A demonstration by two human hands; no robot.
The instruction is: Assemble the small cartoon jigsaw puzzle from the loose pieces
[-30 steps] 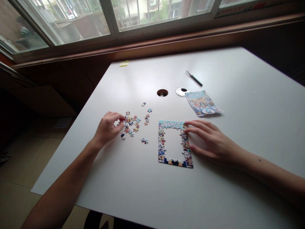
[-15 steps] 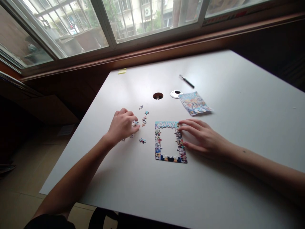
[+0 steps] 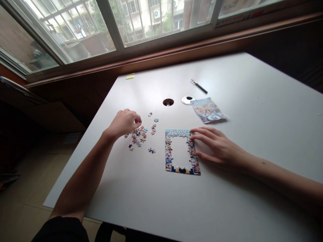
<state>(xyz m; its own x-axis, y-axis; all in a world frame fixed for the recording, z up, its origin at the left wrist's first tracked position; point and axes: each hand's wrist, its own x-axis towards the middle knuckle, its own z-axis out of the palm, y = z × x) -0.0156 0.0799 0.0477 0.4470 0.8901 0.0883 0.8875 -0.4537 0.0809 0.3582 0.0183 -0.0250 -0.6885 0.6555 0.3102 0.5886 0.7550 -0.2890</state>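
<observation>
My left hand (image 3: 125, 123) hovers at the upper left edge of a heap of small puzzle pieces (image 3: 138, 135). Its thumb and forefinger are pinched, and what lies between them is too small to make out. To the right lies a rectangular puzzle border (image 3: 168, 161) with a bare middle. Fingers spread, my right hand (image 3: 217, 146) rests with its fingertips on the border's right edge. Between heap and border are loose pieces, one of them (image 3: 151, 150) near the front.
A crumpled picture sheet (image 3: 209, 109) lies behind my right hand, beside a round metal cover (image 3: 188, 100) and a black pen (image 3: 199, 86). The white table (image 3: 156, 201) has a round hole (image 3: 168, 102). Yellow tape (image 3: 130, 76) marks its far left corner.
My left hand has moved up and left off the heap, uncovering more of the pieces. My right hand has stayed at the border.
</observation>
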